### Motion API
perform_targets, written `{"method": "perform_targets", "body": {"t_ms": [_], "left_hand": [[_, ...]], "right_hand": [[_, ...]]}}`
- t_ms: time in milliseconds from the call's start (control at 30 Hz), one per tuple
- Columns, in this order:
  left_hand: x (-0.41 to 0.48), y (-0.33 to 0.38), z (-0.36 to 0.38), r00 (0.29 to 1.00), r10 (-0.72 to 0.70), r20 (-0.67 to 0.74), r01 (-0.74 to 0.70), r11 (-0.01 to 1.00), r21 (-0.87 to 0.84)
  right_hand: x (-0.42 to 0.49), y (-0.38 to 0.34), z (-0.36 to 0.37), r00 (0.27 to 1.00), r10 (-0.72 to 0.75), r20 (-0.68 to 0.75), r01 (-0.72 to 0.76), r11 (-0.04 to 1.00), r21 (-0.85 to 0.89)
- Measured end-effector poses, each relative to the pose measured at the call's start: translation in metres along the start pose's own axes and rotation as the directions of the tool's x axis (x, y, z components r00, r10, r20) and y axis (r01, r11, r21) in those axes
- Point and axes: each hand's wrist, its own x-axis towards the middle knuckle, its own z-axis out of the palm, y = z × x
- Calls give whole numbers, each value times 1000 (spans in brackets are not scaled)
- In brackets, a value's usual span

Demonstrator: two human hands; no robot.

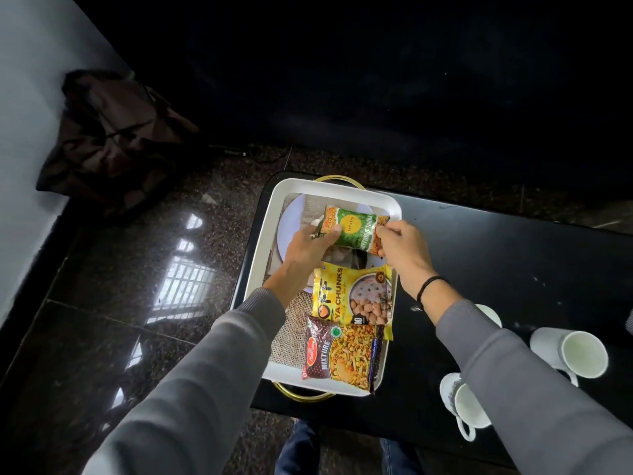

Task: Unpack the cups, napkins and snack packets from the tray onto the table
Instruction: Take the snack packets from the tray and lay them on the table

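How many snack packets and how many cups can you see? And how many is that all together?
Snack packets: 3, the green packet held by the left hand and right hand, the yellow packet and the red mixture packet in the tray.
Cups: 3 on the table, at.
Total: 6

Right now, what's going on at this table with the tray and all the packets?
A person in grey sleeves is unpacking a white tray on a black table. Both hands hold the green snack packet over the tray's far end, the left hand at one end and the right hand at the other. A yellow soya chunks packet and a maroon mixture packet still lie in the tray. White cups already sit on the table beside the right arm.
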Motion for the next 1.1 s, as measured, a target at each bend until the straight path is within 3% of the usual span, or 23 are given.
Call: {"method": "perform_targets", "body": {"t_ms": [100, 267, 433, 533, 633, 967, 1100], "left_hand": [[-1, 3, -1, 999, 38, -2, -38, 986, -165], [-7, 15, 0, 998, 68, 13, -56, 906, -421], [-14, 30, 18, 997, 59, 55, -34, 925, -379], [-16, 39, 40, 989, 56, 139, -3, 934, -357], [-18, 44, 71, 987, 44, 154, 13, 935, -355], [-11, 27, 167, 964, 34, 264, 20, 979, -201], [-3, 16, 185, 974, 70, 216, -42, 990, -134]], "right_hand": [[4, -1, -6, 999, 31, 41, -37, 990, 137], [4, -2, -22, 998, 24, 64, -37, 976, 216], [2, 1, -51, 997, 36, 63, -54, 952, 302], [1, 7, -74, 989, 15, 146, -68, 929, 364], [2, 20, -97, 975, -18, 222, -63, 933, 354], [31, 87, -147, 986, 46, 163, -96, 944, 315], [47, 107, -149, 981, 49, 188, -101, 955, 278]]}}
